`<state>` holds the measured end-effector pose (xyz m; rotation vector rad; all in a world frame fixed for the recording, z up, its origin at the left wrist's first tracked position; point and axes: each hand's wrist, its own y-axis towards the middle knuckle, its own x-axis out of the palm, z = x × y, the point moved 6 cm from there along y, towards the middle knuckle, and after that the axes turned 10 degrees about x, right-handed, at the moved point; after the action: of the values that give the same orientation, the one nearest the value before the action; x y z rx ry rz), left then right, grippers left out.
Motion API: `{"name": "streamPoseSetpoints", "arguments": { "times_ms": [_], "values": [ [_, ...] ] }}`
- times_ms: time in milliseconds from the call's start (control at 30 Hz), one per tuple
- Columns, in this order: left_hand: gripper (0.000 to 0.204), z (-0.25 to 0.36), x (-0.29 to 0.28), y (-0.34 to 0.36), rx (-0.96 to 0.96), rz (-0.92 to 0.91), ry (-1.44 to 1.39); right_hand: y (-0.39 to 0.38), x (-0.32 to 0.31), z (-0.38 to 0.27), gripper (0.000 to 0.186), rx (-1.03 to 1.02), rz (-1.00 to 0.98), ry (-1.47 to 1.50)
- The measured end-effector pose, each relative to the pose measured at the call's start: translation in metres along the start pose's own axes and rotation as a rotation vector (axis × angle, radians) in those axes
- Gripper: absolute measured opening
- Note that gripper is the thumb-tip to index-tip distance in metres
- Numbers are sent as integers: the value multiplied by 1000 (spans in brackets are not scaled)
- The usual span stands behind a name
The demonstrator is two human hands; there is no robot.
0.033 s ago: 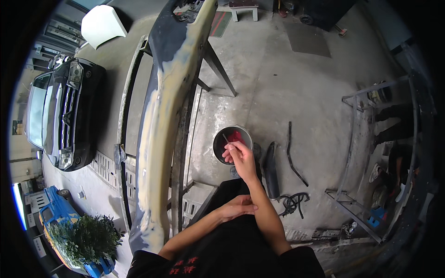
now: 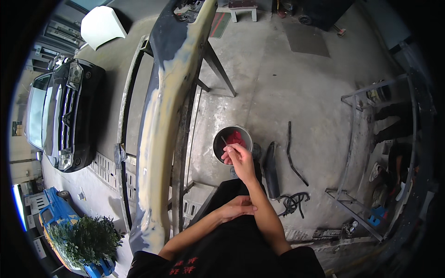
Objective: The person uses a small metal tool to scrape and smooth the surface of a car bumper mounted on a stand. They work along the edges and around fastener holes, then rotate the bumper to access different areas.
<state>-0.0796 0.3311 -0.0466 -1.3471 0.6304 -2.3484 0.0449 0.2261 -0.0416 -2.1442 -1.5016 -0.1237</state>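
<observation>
Since it all bends in the fisheye, I'll just go left to right. Far left there's a dark car parked nose toward the middle, with a leafy green plant below it in view and a white panel up top. Next comes a metal stand carrying a long grey bumper with big cream patches all down it.

Just right of that, a round bucket sits on the floor with something red inside. Below it in view, the left hand has its fingers loosely stretched out, up against the right forearm. The right hand is pinching a thin stick between thumb and fingers, and the stick shows right over the bucket's opening; can't tell how high up.

Further right: a dark curved piece, a thin black hose, some tangled black tubing, then a metal frame with another person's legs behind it.
</observation>
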Motion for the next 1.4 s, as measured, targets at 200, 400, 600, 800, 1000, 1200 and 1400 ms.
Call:
{"name": "streamPoseSetpoints", "arguments": {
  "times_ms": [200, 400, 600, 800, 1000, 1200, 1400],
  "values": [
    [33, -11, -15, -47, 6, 14, 22, -29, 46, 18, 21, 7, -26, -88],
    [31, -10, -15, -66, 119, -45, 71, -37, 70, 12, 21, -20, -21, -112],
    [40, -20, -22, -78, 168, -108, -115, -37, 92, 5, 22, -37, 54, -95],
    [37, 3, -46, -93, 343, -144, -271, -4, 138, 16, 20, 9, -35, 285],
    [37, 13, -67, -113, 334, -202, -191, 2, 150, 46, 17, 82, -54, 598],
    [40, -1, -82, -106, 330, -209, -210, -1, 156, 49, 16, 67, -76, 587],
    [47, 6, -78, -111, 352, -267, -251, 1, 153, 52, 17, 69, -73, 569]
  ]
}}
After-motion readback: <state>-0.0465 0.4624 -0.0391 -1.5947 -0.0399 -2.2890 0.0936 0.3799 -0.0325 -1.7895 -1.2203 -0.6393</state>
